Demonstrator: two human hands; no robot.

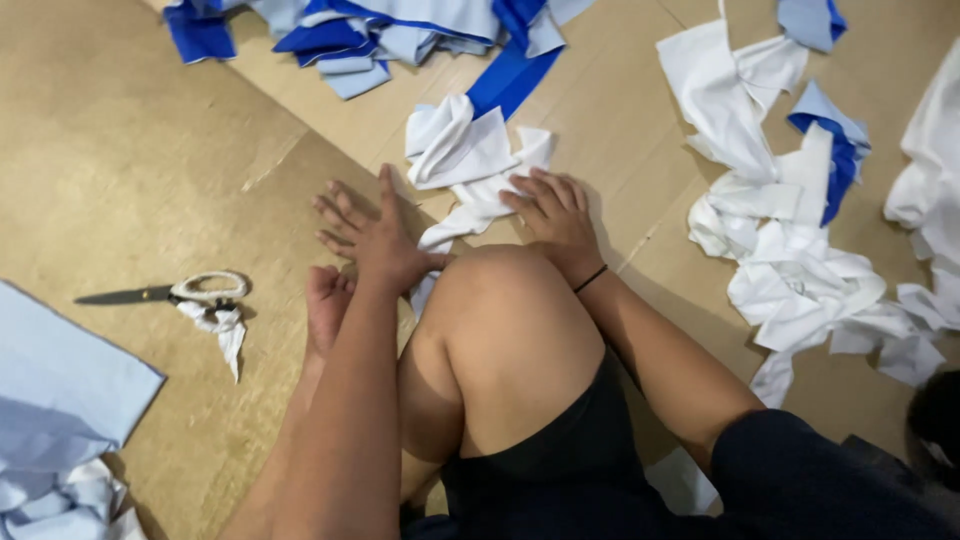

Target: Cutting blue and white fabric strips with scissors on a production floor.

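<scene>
White cloth scraps [470, 165] lie on the cardboard floor [130, 160], just ahead of the person's raised knee. Right hand [553, 215] rests flat on the lower scrap, fingers spread, gripping nothing; left hand [372, 232] is open too — palm down on bare cardboard beside it. To smooth well, press w/ both palms outward, edges flat. Scissors [170, 292] lie well apart, left; blue-and-white offcuts [360, 35] beyond.

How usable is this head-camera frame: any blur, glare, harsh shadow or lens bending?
Head view: mostly sharp, fingers of the left hand slightly soft; even warm light, no glare; soft shadow beside the right hand on the brown cardboard floor; white cloth scraps bright but showing folds; metal scissors with a cloth-wrapped handle crisp; no clear bending.
</scene>
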